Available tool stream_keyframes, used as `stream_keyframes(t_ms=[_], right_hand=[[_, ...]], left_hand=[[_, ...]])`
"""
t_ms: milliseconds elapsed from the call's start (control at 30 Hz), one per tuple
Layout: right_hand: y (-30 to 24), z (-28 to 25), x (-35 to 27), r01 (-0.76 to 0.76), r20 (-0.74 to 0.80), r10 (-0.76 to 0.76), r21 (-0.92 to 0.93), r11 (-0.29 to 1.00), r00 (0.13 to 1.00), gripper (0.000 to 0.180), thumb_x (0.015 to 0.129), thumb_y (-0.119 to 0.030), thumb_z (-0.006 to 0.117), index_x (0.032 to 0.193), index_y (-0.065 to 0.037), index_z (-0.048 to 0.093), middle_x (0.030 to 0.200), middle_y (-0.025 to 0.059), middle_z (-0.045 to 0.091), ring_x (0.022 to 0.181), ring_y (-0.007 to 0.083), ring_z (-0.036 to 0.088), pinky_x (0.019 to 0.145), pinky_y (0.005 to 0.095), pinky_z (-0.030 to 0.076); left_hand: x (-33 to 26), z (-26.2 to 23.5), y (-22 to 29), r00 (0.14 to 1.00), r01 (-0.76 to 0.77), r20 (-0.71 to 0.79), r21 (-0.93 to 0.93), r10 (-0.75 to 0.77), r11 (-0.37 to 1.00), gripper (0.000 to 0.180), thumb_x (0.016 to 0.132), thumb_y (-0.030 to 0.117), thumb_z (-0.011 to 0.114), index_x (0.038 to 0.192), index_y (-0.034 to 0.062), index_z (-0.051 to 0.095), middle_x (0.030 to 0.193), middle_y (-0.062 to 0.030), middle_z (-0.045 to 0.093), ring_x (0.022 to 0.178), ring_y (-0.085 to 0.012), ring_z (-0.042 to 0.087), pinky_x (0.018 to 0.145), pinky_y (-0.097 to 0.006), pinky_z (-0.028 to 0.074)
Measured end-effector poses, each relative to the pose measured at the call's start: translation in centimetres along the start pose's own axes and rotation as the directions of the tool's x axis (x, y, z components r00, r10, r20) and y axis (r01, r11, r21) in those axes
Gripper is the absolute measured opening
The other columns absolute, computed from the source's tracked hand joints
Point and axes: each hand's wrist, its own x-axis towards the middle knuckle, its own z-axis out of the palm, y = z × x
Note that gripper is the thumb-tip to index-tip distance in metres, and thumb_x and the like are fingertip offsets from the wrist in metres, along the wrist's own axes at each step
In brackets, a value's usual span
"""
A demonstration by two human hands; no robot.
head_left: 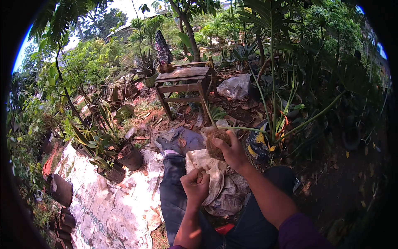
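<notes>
A white printed sack (107,203) lies flat at lower left, while the right hand (232,151) grips a brown root ball (216,145) above the lap, and the left hand (195,184) is fisted on a dirty cloth (215,174).

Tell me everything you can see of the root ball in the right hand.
The root ball is a brown, fibrous, roughly round clump, looking like matted roots or husk with soil. A thin pale stem rises from its top, tilted slightly left, toward the wooden stool behind. The right hand grips it from the right side, fingers wrapped over its upper edge. It is held above a crumpled, dirty sack lying on the person's lap; whether it touches the sack cannot be told.
</notes>
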Motion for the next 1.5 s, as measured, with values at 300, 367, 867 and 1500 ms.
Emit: stream_keyframes(t_ms=[300, 367, 867, 1500], right_hand=[[-1.1, -6.6, 3.0, 0.011, -0.461, 0.114, 0.259, 0.966, 0.880, 0.046, 0.091, -0.045, 0.065, 0.120, -0.009, 0.061, 0.105, 0.0042, 0.066, 0.087, 0.0129, 0.063, 0.069, 0.0310, 0.050], [-0.8, -5.9, 2.3, 0.147, -0.251, -0.068, 0.312, 0.939, 0.966, 0.051, 0.089, -0.033, 0.073, 0.131, -0.010, 0.055, 0.119, 0.0058, 0.061, 0.102, 0.0150, 0.061, 0.086, 0.0303, 0.050], [-2.5, -3.7, 0.1, 0.364, 0.047, -0.362, -0.163, 0.917, 0.931, 0.070, 0.074, -0.014, 0.087, 0.130, -0.010, 0.046, 0.118, 0.0066, 0.056, 0.110, 0.0157, 0.058, 0.096, 0.0347, 0.049], [-3.7, -2.5, -1.0, 0.674, -0.002, -0.804, -0.545, 0.499, 0.594, 0.071, 0.066, -0.009, 0.087, 0.127, -0.009, 0.052, 0.122, 0.0160, 0.056, 0.116, 0.0378, 0.055, 0.097, 0.0473, 0.046]], left_hand=[[3.1, -4.6, -2.7, 0.979, 0.117, -0.190, 0.229, -0.073, 0.966, 0.018, 0.089, 0.008, 0.065, 0.080, 0.0005, 0.052, 0.072, -0.0073, 0.053, 0.071, -0.0135, 0.051, 0.064, -0.032, 0.041], [6.9, -3.6, -4.0, 0.998, 0.018, -0.063, 0.390, 0.007, 0.921, 0.028, 0.094, 0.023, 0.068, 0.106, -0.0032, 0.066, 0.096, -0.0169, 0.070, 0.093, -0.0248, 0.066, 0.085, -0.042, 0.050], [9.3, 1.0, 5.4, 0.980, -0.170, 0.114, 0.081, 0.161, 0.982, 0.023, 0.087, 0.002, 0.069, 0.110, 0.0010, 0.068, 0.108, -0.0122, 0.069, 0.101, -0.0235, 0.065, 0.090, -0.035, 0.047], [6.4, 4.4, 8.4, 0.852, -0.434, 0.018, 0.585, 0.524, 0.685, 0.026, 0.075, 0.007, 0.083, 0.098, 0.0167, 0.078, 0.112, -0.0070, 0.057, 0.109, -0.0283, 0.048, 0.092, -0.039, 0.039]])
